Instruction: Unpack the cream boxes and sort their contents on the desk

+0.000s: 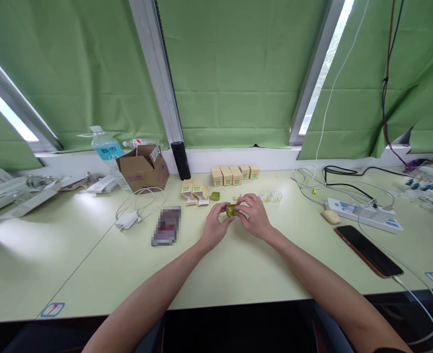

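1. Stretching from left to right, the pale tabletop (238, 274) lies beneath both arms, with the work at its middle.
2. The left hand (215, 224) comes from the near left, its fingers grasping the left side of a small green box.
3. The right hand (255, 215) comes from the near right, its fingers curled against the box's right side; whether they pinch its wall or something within, I cannot tell.
4. Two opened cartons (189, 189) stand to the far left of the hands.
5. The green box (231, 210) sits directly between both sets of fingers, neither hand nearer; it shows no clear long axis.
6. A second box (215, 196), also green, rests just beyond the left hand.
7. Clear cups (275, 197) lie just right of the right hand.
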A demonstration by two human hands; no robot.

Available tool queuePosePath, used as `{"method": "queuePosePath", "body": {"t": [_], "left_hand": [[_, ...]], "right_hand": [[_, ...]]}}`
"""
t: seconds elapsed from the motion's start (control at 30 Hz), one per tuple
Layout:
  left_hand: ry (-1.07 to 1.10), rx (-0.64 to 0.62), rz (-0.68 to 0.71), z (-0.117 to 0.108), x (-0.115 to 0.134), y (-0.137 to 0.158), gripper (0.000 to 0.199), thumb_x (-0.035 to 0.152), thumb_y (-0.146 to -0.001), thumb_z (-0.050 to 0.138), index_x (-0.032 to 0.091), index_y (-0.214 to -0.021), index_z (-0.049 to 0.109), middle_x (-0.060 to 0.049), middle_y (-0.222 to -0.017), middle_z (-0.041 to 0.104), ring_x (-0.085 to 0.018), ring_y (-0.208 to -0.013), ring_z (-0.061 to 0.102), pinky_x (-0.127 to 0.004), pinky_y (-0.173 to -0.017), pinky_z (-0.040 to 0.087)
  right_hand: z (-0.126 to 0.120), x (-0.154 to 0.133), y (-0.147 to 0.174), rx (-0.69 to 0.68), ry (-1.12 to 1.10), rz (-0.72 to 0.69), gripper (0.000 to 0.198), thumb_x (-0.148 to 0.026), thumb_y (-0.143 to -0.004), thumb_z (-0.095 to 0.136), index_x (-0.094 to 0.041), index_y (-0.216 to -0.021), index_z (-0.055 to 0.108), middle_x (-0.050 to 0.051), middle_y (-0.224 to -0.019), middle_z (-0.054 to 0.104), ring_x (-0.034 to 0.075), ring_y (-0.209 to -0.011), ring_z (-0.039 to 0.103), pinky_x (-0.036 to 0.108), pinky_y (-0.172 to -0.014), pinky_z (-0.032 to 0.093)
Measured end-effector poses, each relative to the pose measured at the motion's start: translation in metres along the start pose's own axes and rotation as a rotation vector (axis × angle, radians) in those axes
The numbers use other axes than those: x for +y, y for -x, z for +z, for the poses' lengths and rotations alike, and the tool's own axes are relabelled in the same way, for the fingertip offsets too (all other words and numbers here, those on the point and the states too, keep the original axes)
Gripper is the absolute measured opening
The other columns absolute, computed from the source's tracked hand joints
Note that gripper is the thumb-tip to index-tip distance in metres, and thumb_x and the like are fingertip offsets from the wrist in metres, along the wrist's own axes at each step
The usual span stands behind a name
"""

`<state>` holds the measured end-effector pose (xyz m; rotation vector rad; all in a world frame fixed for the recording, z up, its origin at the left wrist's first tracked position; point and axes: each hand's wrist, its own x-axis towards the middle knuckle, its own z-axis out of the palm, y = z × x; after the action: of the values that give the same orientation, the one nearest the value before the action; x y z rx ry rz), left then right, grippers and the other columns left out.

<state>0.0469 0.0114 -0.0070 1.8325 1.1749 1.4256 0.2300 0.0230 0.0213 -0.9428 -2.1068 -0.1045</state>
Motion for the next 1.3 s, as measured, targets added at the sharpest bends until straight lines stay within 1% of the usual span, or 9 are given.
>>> {"method": "queuePosePath", "body": {"t": [0.13, 0.27, 0.37, 0.5, 0.6, 0.7, 0.83, 1.03, 1.3], "left_hand": [[0.020, -0.035, 0.049, -0.002, 0.004, 0.001, 0.040, 0.017, -0.083, 0.072, 0.025, -0.121, 0.064, -0.006, -0.116, 0.065, -0.020, -0.107, 0.064, -0.039, -0.099, 0.052], [0.127, -0.055, 0.025, 0.001, 0.005, 0.001, 0.041, 0.022, -0.084, 0.074, 0.024, -0.123, 0.063, -0.007, -0.117, 0.065, -0.021, -0.107, 0.065, -0.040, -0.099, 0.053], [0.274, -0.050, -0.045, 0.003, 0.004, 0.000, 0.053, 0.021, -0.080, 0.076, 0.023, -0.129, 0.057, -0.007, -0.112, 0.064, -0.019, -0.101, 0.065, -0.038, -0.097, 0.053], [0.365, -0.077, -0.089, 0.002, 0.006, -0.002, 0.061, 0.028, -0.077, 0.082, 0.022, -0.130, 0.053, -0.007, -0.111, 0.062, -0.018, -0.100, 0.064, -0.037, -0.095, 0.053], [0.407, -0.085, -0.110, -0.002, 0.009, -0.004, 0.048, 0.045, -0.086, 0.073, 0.021, -0.124, 0.057, -0.009, -0.111, 0.063, -0.019, -0.101, 0.064, -0.034, -0.088, 0.056], [0.429, -0.128, -0.202, -0.006, 0.011, -0.006, 0.043, 0.058, -0.091, 0.061, 0.016, -0.102, 0.063, -0.007, -0.092, 0.065, -0.017, -0.083, 0.065, -0.029, -0.068, 0.054], [0.493, -0.258, -0.319, -0.011, 0.011, -0.007, 0.048, 0.063, -0.087, 0.065, 0.015, -0.079, 0.060, -0.002, -0.067, 0.061, -0.011, -0.057, 0.055, -0.025, -0.054, 0.045], [0.580, -0.340, -0.383, -0.012, 0.012, -0.007, 0.053, 0.068, -0.083, 0.068, 0.015, -0.078, 0.063, -0.005, -0.068, 0.064, -0.013, -0.057, 0.057, -0.026, -0.052, 0.044], [0.650, -0.339, -0.377, -0.014, 0.013, -0.007, 0.048, 0.062, -0.080, 0.075, 0.015, -0.078, 0.062, -0.004, -0.070, 0.064, -0.012, -0.057, 0.057, -0.026, -0.054, 0.046]], "right_hand": [[0.002, -0.005, 0.006, -0.004, -0.098, 0.009, 0.021, -0.016, -0.091, 0.058, -0.023, -0.107, 0.070, 0.010, -0.117, 0.069, 0.028, -0.112, 0.061, 0.048, -0.091, 0.052], [-0.002, -0.004, 0.011, -0.066, -0.285, 0.051, 0.045, -0.017, -0.090, 0.057, -0.025, -0.134, 0.054, 0.010, -0.124, 0.069, 0.026, -0.108, 0.066, 0.045, -0.089, 0.058], [-0.003, -0.002, 0.013, -0.073, -0.335, 0.054, 0.054, -0.020, -0.090, 0.059, -0.026, -0.143, 0.047, 0.012, -0.128, 0.067, 0.027, -0.109, 0.066, 0.046, -0.087, 0.059], [-0.001, -0.003, 0.012, -0.049, -0.373, 0.041, 0.049, -0.024, -0.091, 0.061, -0.027, -0.139, 0.052, 0.012, -0.126, 0.066, 0.028, -0.106, 0.066, 0.048, -0.088, 0.059], [-0.001, -0.004, 0.012, -0.007, -0.370, 0.051, 0.047, -0.023, -0.091, 0.061, -0.029, -0.137, 0.054, 0.012, -0.126, 0.066, 0.029, -0.112, 0.065, 0.049, -0.091, 0.058], [-0.001, -0.005, 0.013, 0.030, -0.337, 0.042, 0.047, -0.022, -0.090, 0.062, -0.029, -0.136, 0.055, 0.011, -0.127, 0.065, 0.029, -0.119, 0.062, 0.050, -0.097, 0.056], [0.000, -0.006, 0.015, 0.030, -0.332, 0.018, 0.048, -0.021, -0.090, 0.063, -0.028, -0.137, 0.055, 0.011, -0.128, 0.065, 0.029, -0.118, 0.062, 0.050, -0.099, 0.057], [0.002, -0.005, 0.016, 0.026, -0.318, 0.001, 0.050, -0.021, -0.090, 0.061, -0.029, -0.139, 0.055, 0.012, -0.128, 0.065, 0.030, -0.120, 0.062, 0.052, -0.102, 0.055], [0.002, -0.005, 0.015, 0.017, -0.325, -0.013, 0.051, -0.020, -0.091, 0.060, -0.029, -0.141, 0.054, 0.012, -0.129, 0.064, 0.029, -0.121, 0.061, 0.050, -0.101, 0.056]]}}
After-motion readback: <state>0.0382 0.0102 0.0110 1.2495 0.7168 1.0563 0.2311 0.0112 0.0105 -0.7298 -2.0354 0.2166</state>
